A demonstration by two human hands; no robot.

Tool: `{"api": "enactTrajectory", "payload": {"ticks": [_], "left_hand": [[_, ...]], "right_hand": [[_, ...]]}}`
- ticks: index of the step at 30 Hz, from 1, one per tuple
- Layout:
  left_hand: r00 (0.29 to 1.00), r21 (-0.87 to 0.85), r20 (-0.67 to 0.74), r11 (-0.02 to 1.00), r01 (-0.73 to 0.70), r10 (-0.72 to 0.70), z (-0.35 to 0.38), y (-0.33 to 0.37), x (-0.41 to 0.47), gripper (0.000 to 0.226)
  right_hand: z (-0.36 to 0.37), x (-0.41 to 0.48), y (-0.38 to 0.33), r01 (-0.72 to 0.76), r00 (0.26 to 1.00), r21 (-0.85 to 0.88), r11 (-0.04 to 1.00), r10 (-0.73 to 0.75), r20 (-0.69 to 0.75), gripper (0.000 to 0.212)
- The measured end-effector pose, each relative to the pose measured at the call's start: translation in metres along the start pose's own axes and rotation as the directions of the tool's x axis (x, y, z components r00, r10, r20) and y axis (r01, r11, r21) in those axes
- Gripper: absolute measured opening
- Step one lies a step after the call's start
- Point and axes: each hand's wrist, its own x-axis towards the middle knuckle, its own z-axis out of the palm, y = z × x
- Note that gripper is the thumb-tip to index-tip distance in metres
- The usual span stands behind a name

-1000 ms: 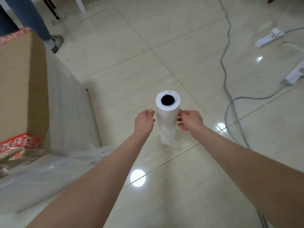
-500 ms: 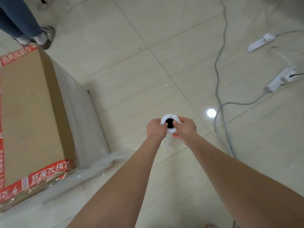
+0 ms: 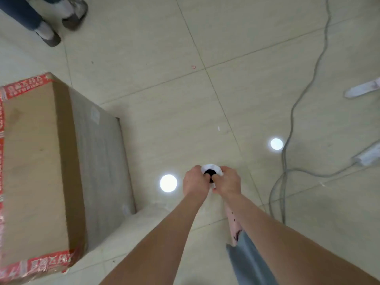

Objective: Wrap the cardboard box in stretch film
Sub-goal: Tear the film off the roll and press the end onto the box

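Note:
A tall cardboard box with red printed tape on its edges stands on the floor at the left; its right side face looks greyish under stretch film. A white stretch film roll stands upright to the right of the box, seen end-on with its dark core. My left hand grips the roll's top from the left and my right hand grips it from the right, fingers curled into the core. A faint sheet of film runs from the box's lower right corner toward the roll.
Another person's legs and shoes stand at the far left beyond the box. Grey cables and white power strips lie on the tiled floor at the right. My own leg and foot show below my right arm.
The roll has gone down toward the floor with both hands closing onto its top. The view has tilted downward, and the box now shows more fully at the left.

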Motion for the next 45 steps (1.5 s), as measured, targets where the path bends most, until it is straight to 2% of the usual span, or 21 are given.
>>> {"api": "enactTrajectory", "payload": {"ticks": [8, 15, 19, 22, 26, 28, 31, 33, 37, 41, 45], "left_hand": [[0.992, 0.03, -0.123, 0.999, -0.01, 0.014, -0.045, 0.09, 0.068, 0.022], [0.985, -0.202, -0.151, 0.978, 0.047, -0.078, -0.054, 0.098, 0.11, 0.027], [0.995, -0.395, -0.079, 0.918, 0.029, -0.065, -0.062, 0.096, 0.1, 0.043], [0.999, -0.333, -0.023, 0.943, 0.02, -0.029, -0.074, 0.087, 0.085, 0.054], [0.993, -0.247, -0.111, 0.969, 0.006, -0.035, -0.092, 0.061, 0.056, 0.055], [0.984, -0.175, -0.172, 0.984, 0.024, -0.054, -0.1, 0.038, 0.038, 0.054], [0.967, -0.07, -0.231, 0.993, 0.098, -0.112, -0.104, -0.003, 0.022, 0.053], [0.954, -0.027, -0.256, 0.988, 0.152, -0.154, -0.104, -0.032, 0.018, 0.052], [0.911, -0.054, -0.294, 0.957, 0.285, -0.288, -0.093, -0.082, 0.009, 0.054], [0.857, -0.12, -0.335, 0.92, 0.374, -0.392, -0.07, -0.122, 0.005, 0.054], [0.836, -0.103, -0.362, 0.909, 0.404, -0.412, -0.038, -0.157, 0.013, 0.053]], "right_hand": [[-0.022, 0.077, -0.104, 0.136, 0.99, -0.113, 0.984, -0.131, 0.048, 0.02], [-0.011, 0.106, -0.138, 0.197, 0.98, -0.166, 0.966, -0.191, 0.054, 0.028], [-0.005, 0.099, -0.149, 0.17, 0.985, -0.166, 0.971, -0.164, 0.051, 0.044], [-0.007, 0.086, -0.154, 0.163, 0.987, -0.24, 0.957, -0.155, 0.05, 0.051], [-0.013, 0.053, -0.146, 0.148, 0.981, -0.344, 0.927, -0.181, -0.065, 0.047], [-0.002, 0.028, -0.145, 0.249, 0.958, -0.43, 0.868, -0.286, -0.02, 0.042], [0.035, 0.002, -0.149, 0.453, 0.888, -0.541, 0.709, -0.414, 0.201, 0.036], [0.067, -0.008, -0.151, 0.542, 0.84, -0.585, 0.604, -0.415, 0.35, 0.037], [0.119, -0.022, -0.137, 0.678, 0.735, -0.564, 0.471, -0.41, 0.541, 0.038], [0.143, -0.02, -0.104, 0.791, 0.611, -0.534, 0.298, -0.405, 0.68, 0.037], [0.164, 0.003, -0.069, 0.839, 0.544, -0.496, 0.225, -0.38, 0.748, 0.042]]}}
